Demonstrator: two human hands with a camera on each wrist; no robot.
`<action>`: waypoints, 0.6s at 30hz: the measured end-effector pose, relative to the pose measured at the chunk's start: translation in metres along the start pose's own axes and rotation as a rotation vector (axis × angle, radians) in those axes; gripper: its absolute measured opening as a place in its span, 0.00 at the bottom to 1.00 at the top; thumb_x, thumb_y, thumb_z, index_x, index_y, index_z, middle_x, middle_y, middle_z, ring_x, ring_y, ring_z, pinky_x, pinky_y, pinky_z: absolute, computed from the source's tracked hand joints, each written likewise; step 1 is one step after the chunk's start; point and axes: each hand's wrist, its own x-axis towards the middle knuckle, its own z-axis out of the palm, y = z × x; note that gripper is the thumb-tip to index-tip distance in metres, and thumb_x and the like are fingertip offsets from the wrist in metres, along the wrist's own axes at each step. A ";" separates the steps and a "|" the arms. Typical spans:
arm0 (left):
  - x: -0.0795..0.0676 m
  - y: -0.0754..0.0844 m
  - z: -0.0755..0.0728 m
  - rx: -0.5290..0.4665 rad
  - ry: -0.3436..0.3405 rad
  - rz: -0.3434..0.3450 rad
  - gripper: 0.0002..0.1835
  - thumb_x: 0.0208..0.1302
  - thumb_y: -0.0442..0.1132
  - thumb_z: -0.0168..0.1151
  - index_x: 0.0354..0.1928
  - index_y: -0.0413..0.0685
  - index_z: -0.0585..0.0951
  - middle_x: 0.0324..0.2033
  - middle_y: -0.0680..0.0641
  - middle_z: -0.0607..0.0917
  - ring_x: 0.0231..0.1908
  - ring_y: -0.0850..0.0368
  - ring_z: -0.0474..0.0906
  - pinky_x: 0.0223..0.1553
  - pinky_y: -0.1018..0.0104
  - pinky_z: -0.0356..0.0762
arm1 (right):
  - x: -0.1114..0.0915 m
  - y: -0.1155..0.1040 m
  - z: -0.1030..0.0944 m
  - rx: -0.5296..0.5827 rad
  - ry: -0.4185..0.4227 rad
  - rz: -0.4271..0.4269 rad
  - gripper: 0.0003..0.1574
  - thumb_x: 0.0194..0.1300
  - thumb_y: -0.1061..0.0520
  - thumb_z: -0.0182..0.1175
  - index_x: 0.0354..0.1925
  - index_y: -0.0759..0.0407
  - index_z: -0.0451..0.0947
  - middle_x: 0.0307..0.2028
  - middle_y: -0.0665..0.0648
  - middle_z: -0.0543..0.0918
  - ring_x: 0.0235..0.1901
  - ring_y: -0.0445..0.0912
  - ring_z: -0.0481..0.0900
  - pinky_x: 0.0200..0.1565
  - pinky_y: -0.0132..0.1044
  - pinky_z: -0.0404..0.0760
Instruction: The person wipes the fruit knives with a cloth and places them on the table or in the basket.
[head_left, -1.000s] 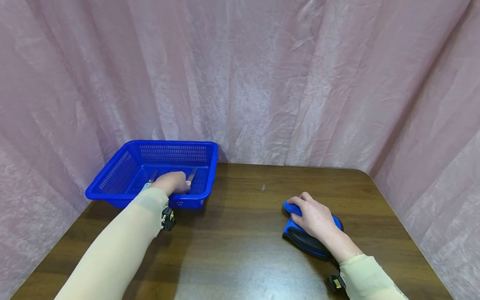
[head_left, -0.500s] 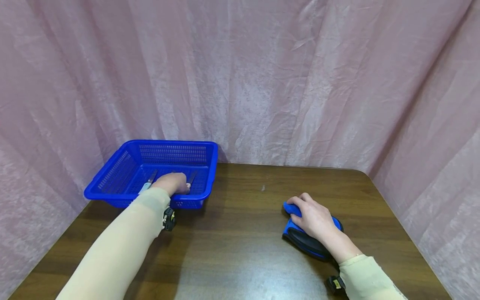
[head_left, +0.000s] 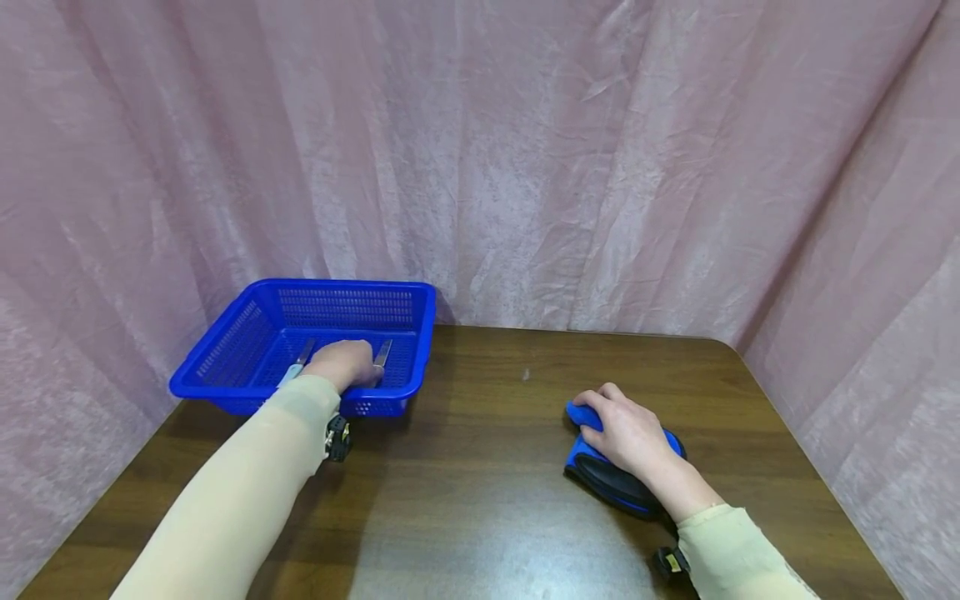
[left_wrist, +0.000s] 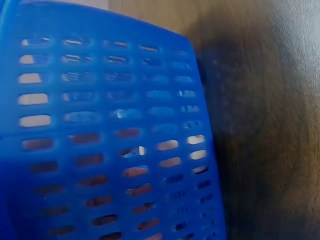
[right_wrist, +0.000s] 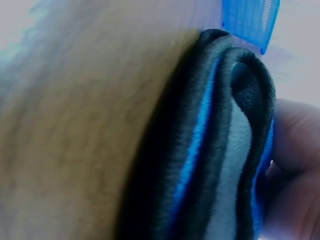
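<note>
Inside the blue plastic basket (head_left: 225,392), my left hand (head_left: 341,364) reaches down over the near rim, fingers curled at the handle end of a small knife. The knife's narrow blade (head_left: 384,352) sticks out past the fingers; the grip itself is mostly hidden. Left of the hand lies a second knife with a pale blue handle (head_left: 289,374). On the table's right side my right hand (head_left: 626,433) holds a folded blue and black padded fabric piece (head_left: 615,486). Close up, the fabric piece (right_wrist: 200,150) shows black-bound edges and a grey inner layer, beside the fingers.
The basket's slotted wall (left_wrist: 115,120) fills much of the left wrist view, with skin showing through the slots. The brown wooden table (head_left: 480,467) runs back to a pink curtain (head_left: 510,167), which also hangs along the right.
The knife blade beside my left hand shifts and tilts slightly, while the hand barely moves within the basket. The right hand and the folded fabric piece stay in place.
</note>
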 end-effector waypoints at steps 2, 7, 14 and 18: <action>0.004 0.001 0.000 0.006 0.030 0.001 0.22 0.81 0.50 0.58 0.27 0.46 0.82 0.35 0.41 0.85 0.38 0.42 0.81 0.48 0.40 0.82 | 0.001 -0.001 -0.002 -0.011 0.014 -0.007 0.23 0.70 0.54 0.75 0.61 0.51 0.86 0.49 0.58 0.82 0.45 0.58 0.86 0.45 0.62 0.86; 0.005 0.008 -0.006 0.017 0.119 0.023 0.23 0.85 0.54 0.55 0.46 0.40 0.87 0.49 0.34 0.88 0.50 0.35 0.85 0.56 0.32 0.82 | 0.003 -0.006 -0.011 -0.018 0.060 0.005 0.26 0.74 0.44 0.74 0.63 0.53 0.86 0.53 0.60 0.84 0.54 0.62 0.83 0.56 0.64 0.82; -0.009 0.021 -0.010 0.023 0.269 0.105 0.33 0.87 0.56 0.53 0.74 0.33 0.75 0.69 0.25 0.78 0.69 0.23 0.74 0.67 0.28 0.72 | 0.007 -0.018 -0.023 -0.021 0.138 0.001 0.38 0.76 0.36 0.69 0.72 0.56 0.81 0.64 0.63 0.83 0.65 0.64 0.78 0.65 0.66 0.75; -0.020 0.031 -0.013 0.023 0.352 0.134 0.33 0.87 0.57 0.51 0.76 0.37 0.74 0.72 0.27 0.75 0.72 0.24 0.69 0.70 0.26 0.67 | 0.009 -0.027 -0.030 -0.023 0.181 -0.036 0.40 0.78 0.36 0.67 0.76 0.57 0.77 0.68 0.63 0.81 0.70 0.64 0.76 0.69 0.66 0.73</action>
